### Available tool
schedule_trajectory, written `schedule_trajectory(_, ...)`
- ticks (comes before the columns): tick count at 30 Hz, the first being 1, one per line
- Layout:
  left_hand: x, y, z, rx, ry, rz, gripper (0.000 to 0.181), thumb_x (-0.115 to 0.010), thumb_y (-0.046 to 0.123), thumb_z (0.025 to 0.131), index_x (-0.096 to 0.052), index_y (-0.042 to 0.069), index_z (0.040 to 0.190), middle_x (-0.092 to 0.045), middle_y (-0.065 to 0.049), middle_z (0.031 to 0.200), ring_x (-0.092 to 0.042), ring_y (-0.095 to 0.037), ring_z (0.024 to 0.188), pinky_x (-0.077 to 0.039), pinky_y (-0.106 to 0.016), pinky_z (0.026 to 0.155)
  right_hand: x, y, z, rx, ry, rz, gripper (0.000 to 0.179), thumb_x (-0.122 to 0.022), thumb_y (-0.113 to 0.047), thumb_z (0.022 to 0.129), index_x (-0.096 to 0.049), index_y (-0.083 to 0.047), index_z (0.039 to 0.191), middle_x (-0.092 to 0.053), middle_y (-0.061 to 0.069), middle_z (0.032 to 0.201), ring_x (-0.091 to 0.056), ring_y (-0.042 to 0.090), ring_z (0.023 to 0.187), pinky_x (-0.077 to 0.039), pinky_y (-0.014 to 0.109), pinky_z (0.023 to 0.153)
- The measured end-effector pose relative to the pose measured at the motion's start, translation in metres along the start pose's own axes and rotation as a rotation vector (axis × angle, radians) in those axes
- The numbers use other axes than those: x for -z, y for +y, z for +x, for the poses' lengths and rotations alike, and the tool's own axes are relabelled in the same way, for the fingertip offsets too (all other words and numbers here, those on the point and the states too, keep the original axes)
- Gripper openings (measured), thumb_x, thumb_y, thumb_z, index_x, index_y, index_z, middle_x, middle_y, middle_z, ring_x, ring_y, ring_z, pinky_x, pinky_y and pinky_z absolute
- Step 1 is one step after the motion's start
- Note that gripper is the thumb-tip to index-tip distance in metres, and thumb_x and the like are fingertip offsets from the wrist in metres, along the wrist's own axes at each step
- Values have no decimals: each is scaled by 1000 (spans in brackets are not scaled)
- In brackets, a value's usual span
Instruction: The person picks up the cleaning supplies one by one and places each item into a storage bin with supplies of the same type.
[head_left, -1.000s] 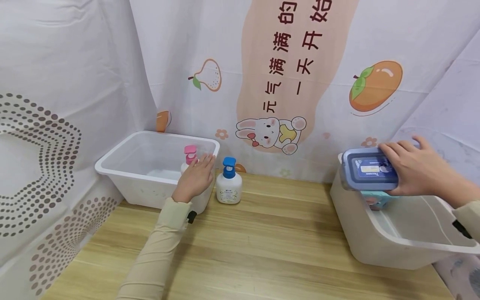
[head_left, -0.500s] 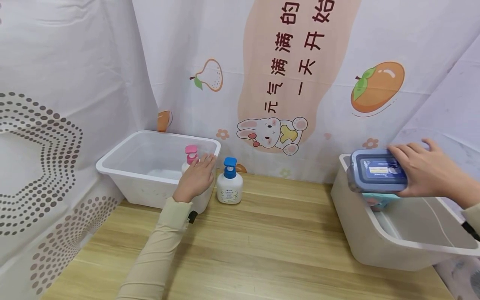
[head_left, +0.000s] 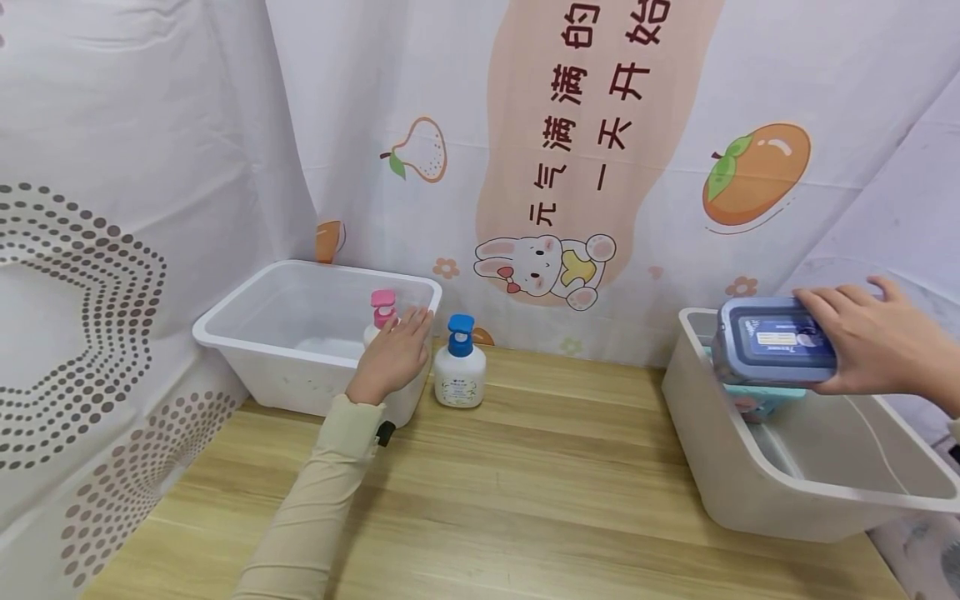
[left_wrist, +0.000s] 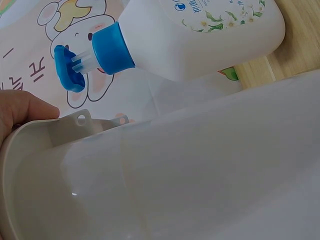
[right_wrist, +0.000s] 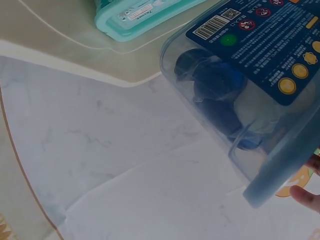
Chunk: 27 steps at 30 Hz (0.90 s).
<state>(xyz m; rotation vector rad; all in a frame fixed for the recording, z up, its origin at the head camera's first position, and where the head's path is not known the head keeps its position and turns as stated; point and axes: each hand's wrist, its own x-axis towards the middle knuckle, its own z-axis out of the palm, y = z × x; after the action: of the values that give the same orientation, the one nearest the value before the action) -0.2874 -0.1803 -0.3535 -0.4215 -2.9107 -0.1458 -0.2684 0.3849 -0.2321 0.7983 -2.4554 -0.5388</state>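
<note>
Fingers (R) [head_left: 843, 300] grip box [head_left: 776, 342] above teal pack [head_left: 765, 401] in bin [head_left: 765, 498]; L fingers [head_left: 410, 323] straight on tub [head_left: 300, 383] by btl [head_left: 460, 382].

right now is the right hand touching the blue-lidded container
Touching: the head view shows the right hand gripping one end of the blue-lidded container, fingers along one edge and thumb at the opposite edge.

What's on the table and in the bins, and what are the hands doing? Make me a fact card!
Left hand: touching the left bin
Right hand: holding the lidded box over the right bin
In left bin: pink-pump bottle
In right bin: teal thing, partly hidden
Table: blue-pump bottle standing upright beside the left bin
Back cloth: bunny print
</note>
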Motion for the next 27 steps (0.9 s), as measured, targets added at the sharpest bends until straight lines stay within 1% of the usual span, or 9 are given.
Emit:
schedule_trajectory(4, 0, -1, 0, 0, 5, 0, 55, -40, 23, 97, -28, 4, 147, -30, -12, 153, -21, -28, 145, -17, -49, 118, -1, 2, -2, 7, -2, -3, 120, -85, -57, 23, -51, 7, 119, -61, 25, 105, -55, 41, 93, -33, 66, 86)
schedule_trajectory(11, -1, 0, 0, -7, 0, 7, 55, -38, 23, 98, -27, 3, 147, -30, -12, 153, -21, -29, 145, -18, -49, 118, -7, 5, -8, 12, -14, -1, 122, -81, -65, 24, -52, 6, 119, -62, 24, 105, -57, 41, 93, -34, 66, 85)
schedule_trajectory(17, 0, 1, -1, -3, -8, 5, 55, -37, 24, 98, -27, 3, 147, -29, -12, 153, -21, -29, 145, -17, -49, 119, -11, 5, -12, -2, -43, 9, 120, -82, -64, 25, -52, 5, 118, -62, 24, 105, -56, 40, 94, -34, 66, 86)
schedule_trajectory(22, 1, 1, -1, 0, -6, 6, 55, -38, 24, 98, -26, 3, 148, -29, -13, 153, -20, -29, 145, -17, -49, 118, -15, 5, -15, 5, -43, 14, 119, -81, -65, 26, -52, 6, 117, -62, 23, 105, -56, 39, 93, -34, 65, 84)
schedule_trajectory(27, 1, 1, -2, 4, -6, 3, 56, -39, 24, 97, -27, 4, 147, -29, -13, 153, -20, -29, 145, -17, -49, 118, -19, 5, -18, 4, -85, 18, 115, -81, -62, 30, -51, 6, 118, -61, 23, 108, -56, 38, 95, -34, 65, 84)
